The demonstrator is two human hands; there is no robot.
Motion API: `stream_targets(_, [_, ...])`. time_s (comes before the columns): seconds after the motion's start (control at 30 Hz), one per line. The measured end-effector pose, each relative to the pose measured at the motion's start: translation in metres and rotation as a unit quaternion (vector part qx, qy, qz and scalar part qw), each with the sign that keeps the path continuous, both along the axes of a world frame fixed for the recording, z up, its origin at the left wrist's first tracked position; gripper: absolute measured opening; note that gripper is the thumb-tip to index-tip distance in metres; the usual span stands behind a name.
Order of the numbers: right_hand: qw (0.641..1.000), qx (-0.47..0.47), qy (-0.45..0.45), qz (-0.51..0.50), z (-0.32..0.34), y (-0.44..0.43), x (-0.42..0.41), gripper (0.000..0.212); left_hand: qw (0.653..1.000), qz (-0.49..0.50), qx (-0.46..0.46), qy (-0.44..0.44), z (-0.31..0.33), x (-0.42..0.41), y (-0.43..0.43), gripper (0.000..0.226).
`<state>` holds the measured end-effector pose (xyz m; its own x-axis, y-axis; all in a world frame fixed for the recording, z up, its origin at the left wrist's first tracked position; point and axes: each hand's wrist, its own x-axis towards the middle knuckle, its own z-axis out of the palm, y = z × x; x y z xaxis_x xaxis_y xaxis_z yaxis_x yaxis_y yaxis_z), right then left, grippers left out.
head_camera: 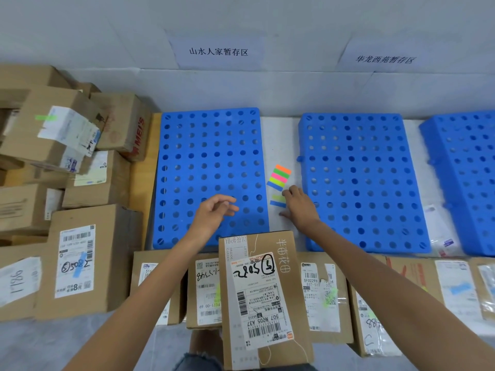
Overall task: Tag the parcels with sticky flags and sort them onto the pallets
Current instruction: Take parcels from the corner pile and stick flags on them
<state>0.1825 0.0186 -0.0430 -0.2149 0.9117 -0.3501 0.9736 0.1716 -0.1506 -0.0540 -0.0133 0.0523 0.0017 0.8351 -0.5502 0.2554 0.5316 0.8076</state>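
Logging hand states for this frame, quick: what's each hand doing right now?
Left hand: open, holding nothing.
Right hand: open, fingers at the sticky flags.

2 paper signs [218, 50] on wall [80, 22]

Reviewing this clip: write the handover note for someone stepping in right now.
Left hand: open, holding nothing, above the left pallet.
Right hand: open, fingers at the loose flags beside the flag pad, between left and middle pallet.
Front parcel, marked 5082: no flag seen.
Done: several neighbouring parcels carry flags.
Left: flag the front parcel, sort parcels onto pallets.
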Motion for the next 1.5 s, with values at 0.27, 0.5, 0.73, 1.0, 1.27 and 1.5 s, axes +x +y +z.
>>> stream_targets(0.27, [0.997, 0.03, -0.064, 0.028, -0.014, -0.007, -0.012, 0.041, 1.0, 0.0, -0.006, 0.0, -0.002, -0.006, 0.002, 0.023])
stream_targets(0.5, [0.971, 0.07, -0.171, 0.15, -0.016, 0.004, -0.009, 0.029, 1.0, 0.01, -0.003, -0.003, -0.004, -0.012, 0.002, 0.024])
stream_targets(0.73, [0.975, 0.027, -0.138, 0.174, -0.012, 0.008, -0.01, 0.034, 1.0, 0.024, -0.017, -0.004, -0.006, -0.017, -0.003, 0.02])
stream_targets(1.0, [0.988, 0.035, -0.08, 0.131, -0.013, 0.007, -0.006, 0.052, 0.999, 0.025, -0.019, -0.003, -0.009, -0.018, -0.001, 0.021])
stream_targets(1.27, [0.963, 0.061, -0.182, 0.188, -0.013, 0.01, -0.004, 0.054, 1.0, 0.026, -0.016, 0.0, -0.01, -0.02, -0.001, 0.021])
stream_targets(1.5, [0.977, -0.006, -0.118, 0.177, -0.014, 0.016, -0.006, 0.076, 0.999, 0.027, -0.018, 0.004, -0.013, -0.023, -0.005, 0.021])
